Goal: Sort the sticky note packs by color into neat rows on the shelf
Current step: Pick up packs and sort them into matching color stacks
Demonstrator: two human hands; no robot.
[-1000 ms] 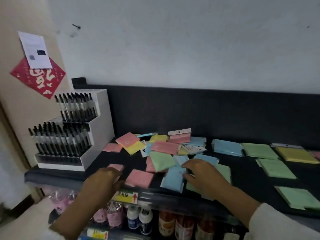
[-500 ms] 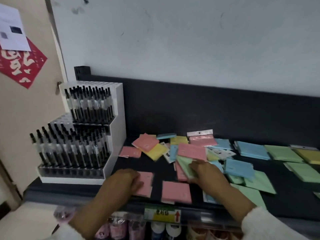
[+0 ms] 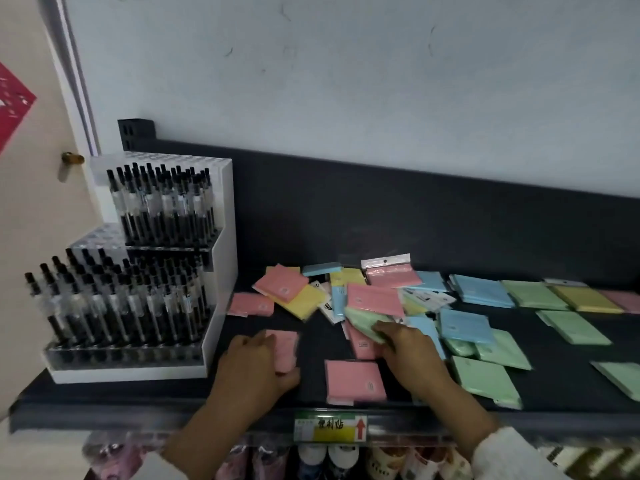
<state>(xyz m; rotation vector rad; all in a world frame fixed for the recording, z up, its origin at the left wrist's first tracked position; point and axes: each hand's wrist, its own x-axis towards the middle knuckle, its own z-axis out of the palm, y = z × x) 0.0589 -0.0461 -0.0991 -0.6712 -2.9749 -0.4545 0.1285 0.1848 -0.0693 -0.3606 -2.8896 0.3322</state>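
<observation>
Found the dark shelf (image 3: 121, 396) carrying sticky note packs, sorted only in part. Noted the left hand (image 3: 258, 367) at the front left, fingers curled over the left edge of a pink pack (image 3: 286, 346) with the thumb below, grasping it low over the shelf; cannot tell whether lifted or resting. Noted the right hand (image 3: 412, 348) at centre, fingertips pinching a green pack (image 3: 363, 318) held tilted at the near edge of the mixed pile (image 3: 374, 296). Recorded a second pink pack (image 3: 355, 381) lying flat between the two hands, near the front lip. Logged the mixed pile as pink, yellow, blue and green packs overlapping at odd angles, with a pink hang-tab pack (image 3: 391, 271) at its back. Logged just right of the right hand a blue pack (image 3: 465, 327) lying over loose green packs (image 3: 485, 381). Recorded along the back right a row of a blue stack (image 3: 483, 291), a green stack (image 3: 531, 294) and a yellow stack (image 3: 585, 299), side by side. Noted a white tiered pen rack (image 3: 221, 289) filled with black pens (image 3: 162, 202) at the shelf's left end, and a price label (image 3: 330, 427) on the front lip.
</observation>
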